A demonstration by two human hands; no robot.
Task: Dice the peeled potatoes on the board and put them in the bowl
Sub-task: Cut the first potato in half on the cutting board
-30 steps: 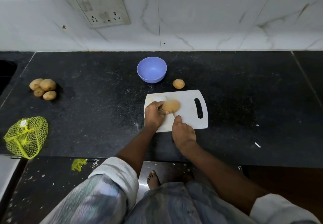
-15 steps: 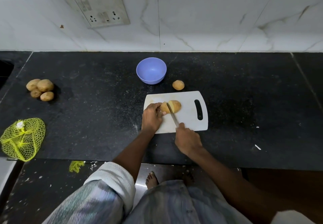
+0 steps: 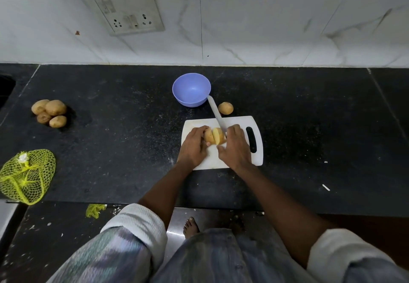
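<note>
A potato (image 3: pixel 215 136) lies on the white cutting board (image 3: pixel 240 123), split into two halves that stay side by side. My left hand (image 3: pixel 194 147) holds its left side with curled fingers. My right hand (image 3: pixel 235 147) is on the potato's right side and grips a knife (image 3: pixel 215 112), whose pale blade points away toward the blue bowl (image 3: pixel 191 89). The bowl stands empty just behind the board. One more potato (image 3: pixel 225 108) sits on the counter between bowl and board.
Several unpeeled potatoes (image 3: pixel 49 112) are piled at the counter's left. A yellow net bag (image 3: pixel 26 175) lies at the front left edge. A socket plate (image 3: pixel 124 8) hangs on the tiled wall. The black counter (image 3: pixel 321 128) runs wide to the right.
The knife cut the potato in two. My right hand then moved up onto the board beside the potato, and the blade now points away toward the bowl.
</note>
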